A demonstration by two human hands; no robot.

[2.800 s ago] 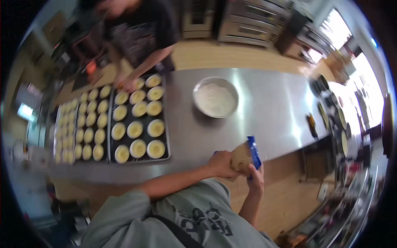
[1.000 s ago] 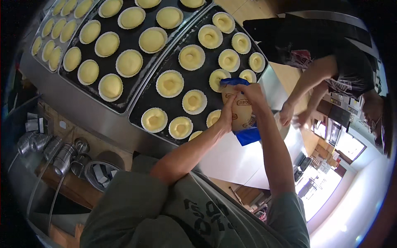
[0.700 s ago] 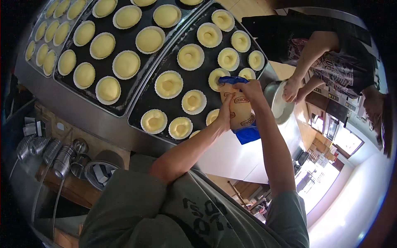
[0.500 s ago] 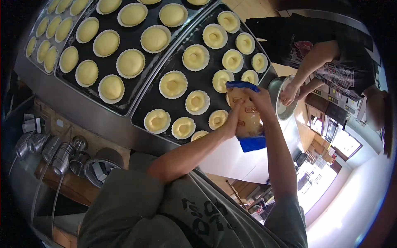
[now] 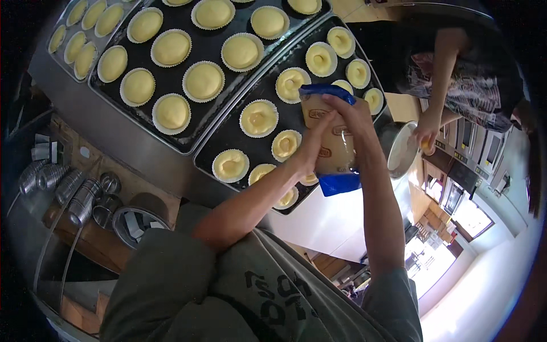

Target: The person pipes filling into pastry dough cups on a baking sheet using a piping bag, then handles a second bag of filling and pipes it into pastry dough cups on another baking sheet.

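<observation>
Both my hands grip a clear plastic pouch (image 5: 331, 162) with blue ends and tan contents, held tilted over the right-hand baking tray (image 5: 213, 132). My left hand (image 5: 312, 139) closes on its left side; my right hand (image 5: 354, 117) wraps the upper right, near the blue end. Beneath and around the pouch sit yellow dough rounds in white paper cups, each with a dent in its middle. One dented dough round (image 5: 292, 84) lies just beyond the pouch's far left. Some dents, such as that in a nearer dough round (image 5: 259, 118), show a tan centre. The pouch's lower opening, if any, is hidden.
A second black tray (image 5: 142, 128) of undented dough rounds stands to the left, with a paler tray (image 5: 62, 56) beyond. At right, a co-worker's hand (image 5: 430, 128) holds something yellowish by a metal bowl (image 5: 403, 149). Metal tins (image 5: 85, 196) stand on a lower-left wooden shelf.
My hands and the pouch have shifted left and away across the right tray. The view has turned slightly. The co-worker's hand has come up from inside the bowl to its rim.
</observation>
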